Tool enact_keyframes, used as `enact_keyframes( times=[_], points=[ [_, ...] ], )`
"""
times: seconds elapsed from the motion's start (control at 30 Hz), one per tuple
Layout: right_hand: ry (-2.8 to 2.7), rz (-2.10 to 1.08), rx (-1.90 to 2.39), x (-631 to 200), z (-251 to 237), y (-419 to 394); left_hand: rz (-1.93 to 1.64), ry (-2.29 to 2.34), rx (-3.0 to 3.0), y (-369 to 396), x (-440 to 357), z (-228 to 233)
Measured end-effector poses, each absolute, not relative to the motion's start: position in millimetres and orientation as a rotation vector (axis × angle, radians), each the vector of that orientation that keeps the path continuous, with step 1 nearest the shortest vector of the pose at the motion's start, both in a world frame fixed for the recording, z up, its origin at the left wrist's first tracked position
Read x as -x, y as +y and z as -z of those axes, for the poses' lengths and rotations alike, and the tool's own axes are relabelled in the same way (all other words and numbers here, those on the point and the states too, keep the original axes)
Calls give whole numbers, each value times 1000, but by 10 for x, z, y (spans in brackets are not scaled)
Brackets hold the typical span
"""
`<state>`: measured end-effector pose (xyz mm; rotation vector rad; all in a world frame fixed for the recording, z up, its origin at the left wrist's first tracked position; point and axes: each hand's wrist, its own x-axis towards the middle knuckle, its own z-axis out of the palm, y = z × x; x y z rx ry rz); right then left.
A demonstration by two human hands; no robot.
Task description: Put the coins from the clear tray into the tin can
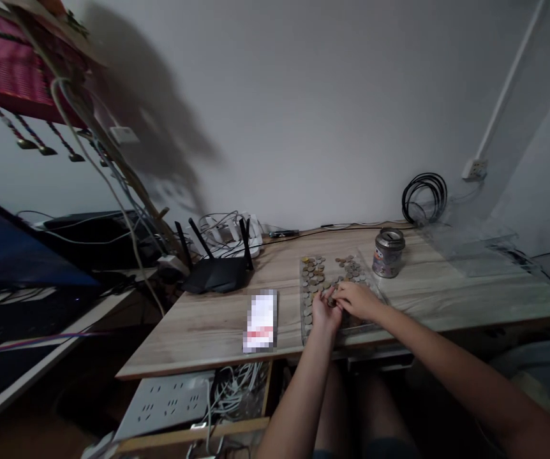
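At lower centre-left of the frame a black router (215, 271) and a white slip of paper (260, 320) lie on the wooden surface (198, 331). Just right of centre, the left hand (325, 312) and right hand (358, 299) meet over the coins (316, 274) spread on a clear tray (304, 331), fingers pinched narrowly on a few coins; exactly how many cannot be told. This looks like sorting in progress; the next pick needs a fine fingertip grip. Further right stands a tin can (388, 253).

Plain grey wall (332, 95), wooden desk (208, 331)
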<state>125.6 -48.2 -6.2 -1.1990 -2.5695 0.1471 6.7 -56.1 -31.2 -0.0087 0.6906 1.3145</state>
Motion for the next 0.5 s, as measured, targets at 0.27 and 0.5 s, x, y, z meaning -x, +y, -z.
enact_keyframes(
  times=[0.27, 0.5],
  points=[
    [-1647, 176, 1918, -2297, -850, 270, -1270, 578, -60, -566, -56, 302],
    [-1628, 90, 2201, -2599, -886, 664, -1271, 596, -92, -552, -59, 338]
  ],
)
